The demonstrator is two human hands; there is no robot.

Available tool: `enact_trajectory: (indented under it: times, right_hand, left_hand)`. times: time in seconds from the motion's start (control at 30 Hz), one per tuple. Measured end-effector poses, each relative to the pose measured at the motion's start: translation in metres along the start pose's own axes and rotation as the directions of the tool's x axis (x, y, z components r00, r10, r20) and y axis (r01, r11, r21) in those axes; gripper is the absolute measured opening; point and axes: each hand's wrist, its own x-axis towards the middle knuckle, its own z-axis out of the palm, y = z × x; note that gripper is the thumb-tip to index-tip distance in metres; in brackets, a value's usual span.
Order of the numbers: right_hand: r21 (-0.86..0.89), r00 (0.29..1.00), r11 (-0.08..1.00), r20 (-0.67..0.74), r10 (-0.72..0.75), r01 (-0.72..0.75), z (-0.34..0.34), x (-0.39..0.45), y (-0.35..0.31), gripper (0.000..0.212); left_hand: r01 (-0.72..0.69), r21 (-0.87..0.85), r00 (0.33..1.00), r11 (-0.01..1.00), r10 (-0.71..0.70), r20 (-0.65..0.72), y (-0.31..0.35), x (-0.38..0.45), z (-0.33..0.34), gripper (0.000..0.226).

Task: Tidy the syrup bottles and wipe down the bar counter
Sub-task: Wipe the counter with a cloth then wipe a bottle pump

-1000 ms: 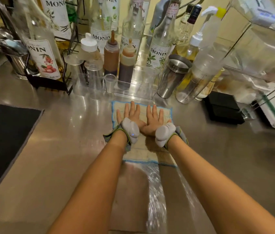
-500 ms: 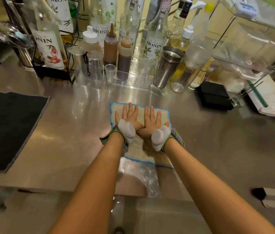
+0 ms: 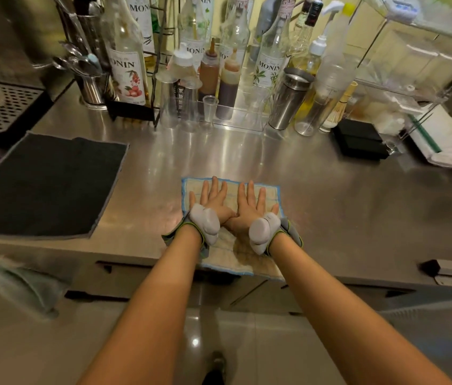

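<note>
Forearms reach out from the bottom of the view, bare, each wrist strapped with a grey band. The left hand (image 3: pixel 213 200) and right hand (image 3: pixel 251 208) lie side by side, palms down, on a beige cloth (image 3: pixel 230 254) edged in blue. All the fingers are stretched out flat and slightly spread; they press on the cloth and grip nothing. The thumbs meet or nearly meet in the middle. The cloth's near edge lies at the front lip of the steel bar counter (image 3: pixel 344 207), and its far edge sits just past the fingertips.

To the left on the counter lies a dark mat (image 3: pixel 44 182), well apart from the cloth. A grey rag (image 3: pixel 22 284) hangs below the counter's front edge on the left.

Farther back, along the rear of the counter, stand the syrup bottles. One with a red fruit label (image 3: pixel 129 65) is in a black wire rack (image 3: pixel 136 109), beside a metal cup of spoons (image 3: pixel 91 84). Two brown squeeze bottles (image 3: pixel 227 87) stand in a clear tray, with a small clear measuring cup (image 3: pixel 209 107) in front. Another syrup bottle with a leaf label (image 3: pixel 269 62) stands just left of a steel shaker (image 3: pixel 288 98). A black box (image 3: pixel 360 140) sits to the right, near a clear wire shelf (image 3: pixel 427 59).
</note>
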Motion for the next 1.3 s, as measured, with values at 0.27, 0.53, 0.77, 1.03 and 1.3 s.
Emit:
enact_trajectory:
  times: [0.27, 0.53, 0.77, 1.03, 1.3]
  right_hand:
    - [0.002, 0.996, 0.996, -0.020, -0.086, 0.086, 0.025, -0.011, -0.053, 0.086]
    - [-0.009, 0.983, 0.983, -0.002, -0.182, 0.182, 0.034, -0.007, -0.065, 0.087]
    - [0.050, 0.993, 0.992, -0.019, -0.119, 0.119, 0.019, 0.001, -0.013, 0.092]
    - [0.114, 0.992, 0.993, -0.128, -0.018, 0.032, 0.004, 0.051, 0.041, 0.055]
    - [0.102, 0.972, 0.970, 0.052, -0.228, 0.222, -0.007, 0.078, 0.022, 0.066]
  left_hand:
    - [0.069, -0.033, 0.997, 0.997, -0.070, -0.022, -0.057, -0.031, -0.018, 0.077]
    - [0.176, -0.017, 0.984, 0.984, -0.177, -0.038, -0.065, -0.046, -0.023, 0.076]
    - [0.083, -0.047, 0.996, 0.995, -0.083, -0.014, -0.022, -0.034, -0.002, 0.077]
    - [0.049, -0.383, 0.985, 0.922, -0.108, -0.134, -0.016, -0.002, -0.040, 0.069]
    - [0.095, -0.398, 0.968, 0.912, -0.178, -0.178, -0.023, 0.017, -0.049, 0.064]
